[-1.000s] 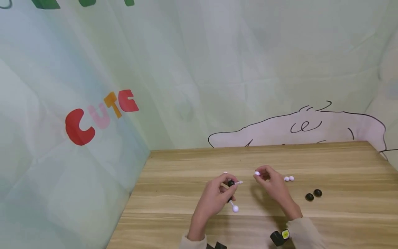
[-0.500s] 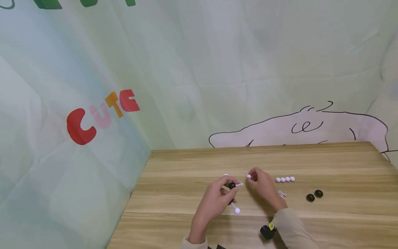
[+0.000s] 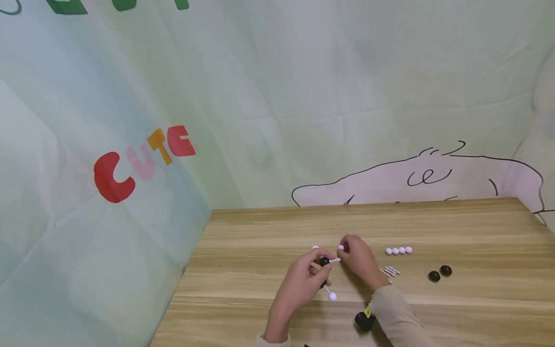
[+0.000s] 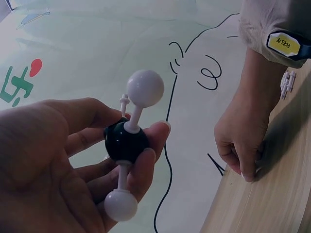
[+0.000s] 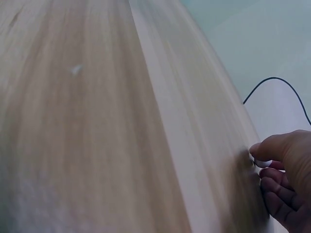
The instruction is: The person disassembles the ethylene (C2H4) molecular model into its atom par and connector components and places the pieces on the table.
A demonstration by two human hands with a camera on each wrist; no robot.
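My left hand (image 3: 299, 279) grips a partly built ball-and-stick molecule model between thumb and fingers. In the left wrist view its black ball (image 4: 125, 141) carries white balls (image 4: 146, 88) on short white sticks, above and below. A bare white connector stick (image 3: 335, 260) points right from the model, toward my other hand. My right hand (image 3: 360, 262) pinches a small white ball (image 3: 341, 247) just beyond that stick's end, apart from it. The right wrist view shows this white ball (image 5: 263, 164) partly hidden by the thumb and fingertips.
On the wooden table (image 3: 243, 241), a row of several white balls (image 3: 399, 250) lies right of my right hand. Several white connector sticks (image 3: 391, 271) lie near the right wrist. Two black balls (image 3: 434, 276) rest farther right. A printed curtain (image 3: 260, 120) stands behind the table.
My right hand has moved left with the white ball, closer to the bare stick. More of the white ball row and the loose sticks have come into view. The left hand has barely moved.
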